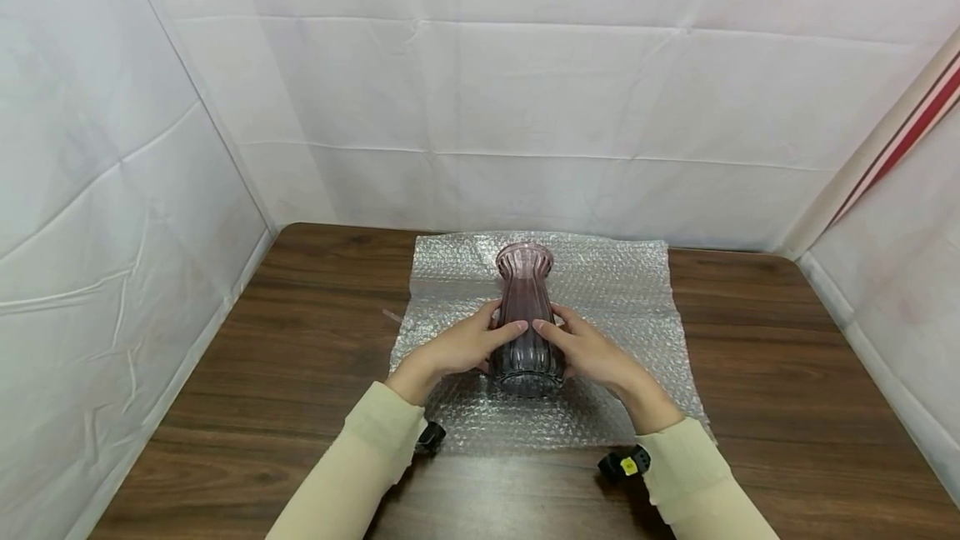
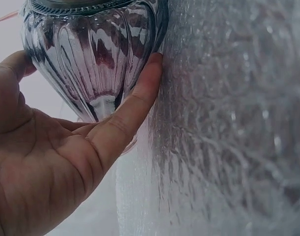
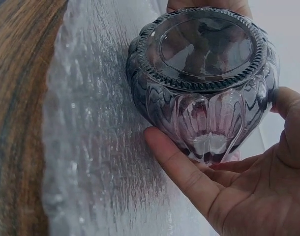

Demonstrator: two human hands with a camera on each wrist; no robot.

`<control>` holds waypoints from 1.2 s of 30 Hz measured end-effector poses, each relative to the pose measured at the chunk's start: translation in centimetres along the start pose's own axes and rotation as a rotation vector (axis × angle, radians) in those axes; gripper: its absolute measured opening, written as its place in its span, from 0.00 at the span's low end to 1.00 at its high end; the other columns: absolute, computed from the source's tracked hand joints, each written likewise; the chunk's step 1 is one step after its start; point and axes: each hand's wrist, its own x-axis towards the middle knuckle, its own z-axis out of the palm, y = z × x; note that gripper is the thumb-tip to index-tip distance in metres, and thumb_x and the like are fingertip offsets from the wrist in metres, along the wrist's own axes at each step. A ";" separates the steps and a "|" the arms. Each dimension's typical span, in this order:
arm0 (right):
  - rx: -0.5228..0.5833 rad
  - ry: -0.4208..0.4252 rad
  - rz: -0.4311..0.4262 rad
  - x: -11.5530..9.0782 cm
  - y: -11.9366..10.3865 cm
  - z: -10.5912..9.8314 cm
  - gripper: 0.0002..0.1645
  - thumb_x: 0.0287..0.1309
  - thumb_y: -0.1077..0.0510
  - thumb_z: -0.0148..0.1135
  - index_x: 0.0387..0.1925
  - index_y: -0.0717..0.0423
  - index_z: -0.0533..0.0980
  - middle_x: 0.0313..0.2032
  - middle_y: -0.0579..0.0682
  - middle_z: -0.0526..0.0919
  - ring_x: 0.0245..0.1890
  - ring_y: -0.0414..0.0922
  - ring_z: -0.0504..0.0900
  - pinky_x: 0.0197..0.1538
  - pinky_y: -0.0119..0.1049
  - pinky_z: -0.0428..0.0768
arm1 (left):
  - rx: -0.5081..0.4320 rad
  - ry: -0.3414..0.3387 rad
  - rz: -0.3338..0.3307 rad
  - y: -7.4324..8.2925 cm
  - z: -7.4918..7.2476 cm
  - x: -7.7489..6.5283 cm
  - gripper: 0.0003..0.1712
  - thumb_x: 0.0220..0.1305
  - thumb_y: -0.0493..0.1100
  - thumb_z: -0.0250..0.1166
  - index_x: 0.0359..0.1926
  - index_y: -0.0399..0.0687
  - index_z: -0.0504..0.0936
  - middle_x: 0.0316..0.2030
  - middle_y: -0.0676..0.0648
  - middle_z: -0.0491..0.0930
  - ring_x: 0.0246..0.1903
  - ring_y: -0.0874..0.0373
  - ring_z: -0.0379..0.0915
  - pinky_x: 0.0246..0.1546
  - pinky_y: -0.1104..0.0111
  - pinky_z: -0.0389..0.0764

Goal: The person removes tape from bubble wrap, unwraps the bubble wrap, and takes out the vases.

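Note:
A ribbed glass vase, pinkish at the mouth and grey toward the base, lies on its side over a sheet of bubble wrap. Its mouth points to the back wall and its base faces the person. My left hand grips the vase from the left, thumb on top. From the right, my right hand holds it the same way. In the right wrist view the round base shows, and a fingertip sits between glass and wrap. Whether the vase rests fully on the wrap I cannot tell.
The wrap lies on a dark wooden table, near its back edge. White cloth walls stand behind and at both sides. Black wrist devices hang below both sleeves. A thin pinkish strip lies left of the wrap.

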 end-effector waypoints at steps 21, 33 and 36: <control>0.051 -0.005 -0.035 0.1 0.2 0.2 0.49 0.79 0.41 0.50 0.83 0.59 0.40 0.68 0.75 0.67 0.59 0.59 0.82 0.49 0.47 0.87 | -0.053 -0.002 0.019 -0.2 -0.1 0.2 0.47 0.78 0.61 0.56 0.82 0.42 0.46 0.62 0.35 0.77 0.44 0.51 0.82 0.37 0.56 0.86; -0.029 0.083 -0.010 0.1 0.5 0.6 0.49 0.78 0.35 0.49 0.83 0.56 0.45 0.68 0.70 0.71 0.61 0.60 0.81 0.54 0.50 0.85 | -0.050 0.043 0.032 -0.5 0.6 0.3 0.48 0.77 0.64 0.55 0.82 0.45 0.47 0.64 0.36 0.77 0.44 0.51 0.81 0.35 0.58 0.83; -0.033 0.090 -0.017 0.0 0.6 0.6 0.47 0.78 0.36 0.48 0.83 0.56 0.46 0.68 0.69 0.71 0.62 0.60 0.80 0.55 0.50 0.85 | -0.055 0.042 0.040 -0.4 0.7 0.2 0.47 0.77 0.64 0.55 0.82 0.45 0.47 0.65 0.36 0.76 0.44 0.51 0.81 0.34 0.59 0.83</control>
